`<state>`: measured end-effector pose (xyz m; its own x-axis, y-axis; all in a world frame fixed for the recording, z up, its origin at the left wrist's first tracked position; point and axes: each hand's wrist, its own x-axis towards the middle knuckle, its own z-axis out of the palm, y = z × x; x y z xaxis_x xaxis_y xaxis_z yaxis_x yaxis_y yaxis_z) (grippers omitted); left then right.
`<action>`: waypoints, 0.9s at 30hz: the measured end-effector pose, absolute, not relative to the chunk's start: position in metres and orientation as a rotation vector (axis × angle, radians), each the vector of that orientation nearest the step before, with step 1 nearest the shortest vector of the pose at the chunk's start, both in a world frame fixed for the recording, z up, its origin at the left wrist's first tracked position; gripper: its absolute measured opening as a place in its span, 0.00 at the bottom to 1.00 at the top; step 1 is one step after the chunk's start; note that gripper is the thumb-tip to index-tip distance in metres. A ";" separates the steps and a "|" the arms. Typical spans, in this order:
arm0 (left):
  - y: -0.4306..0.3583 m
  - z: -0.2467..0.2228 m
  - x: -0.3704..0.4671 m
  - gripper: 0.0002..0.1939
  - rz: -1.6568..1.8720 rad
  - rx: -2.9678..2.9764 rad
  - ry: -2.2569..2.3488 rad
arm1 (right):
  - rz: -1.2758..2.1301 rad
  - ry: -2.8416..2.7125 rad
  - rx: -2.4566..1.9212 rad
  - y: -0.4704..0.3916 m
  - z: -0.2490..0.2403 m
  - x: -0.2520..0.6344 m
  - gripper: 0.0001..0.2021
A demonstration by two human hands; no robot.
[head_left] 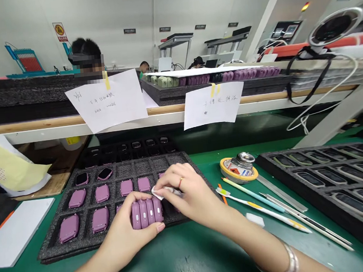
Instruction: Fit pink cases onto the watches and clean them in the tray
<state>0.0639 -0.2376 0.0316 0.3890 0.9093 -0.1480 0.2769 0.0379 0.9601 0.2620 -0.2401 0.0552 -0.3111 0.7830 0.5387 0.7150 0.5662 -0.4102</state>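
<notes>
The left hand [126, 227] is gripping a row of four purple rounded cases [147, 213] above the black foam tray [64, 249]. The right hand [190, 190] is pinching a white crumpled cloth [158, 193] at their top; how many are finished, I cannot tell.

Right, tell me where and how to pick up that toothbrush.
Best by the handle, toward the end nearest the person, pinched across its width. The toothbrush lies flat, its bristled head pointing away and its long, slim handle running back toward the person. Coming down from above and the near side looks easiest, since thin sticks lie close along the far side.
</notes>
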 end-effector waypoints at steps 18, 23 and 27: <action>-0.274 0.056 0.064 0.47 1.027 1.475 1.100 | 0.440 -2.073 -0.777 -0.278 0.066 0.237 0.44; -0.275 0.064 0.061 0.52 0.948 1.488 1.024 | 0.389 -1.946 -0.701 -0.275 0.054 0.230 0.31; -0.275 0.064 0.060 0.59 0.941 1.465 1.012 | 0.358 -1.927 -0.676 -0.277 0.056 0.228 0.26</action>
<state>0.0596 -0.2746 0.0637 0.3269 0.9445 0.0314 0.1002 -0.0677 0.9927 0.2284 -0.2768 0.0557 -0.3238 0.6007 0.7309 0.2976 0.7980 -0.5240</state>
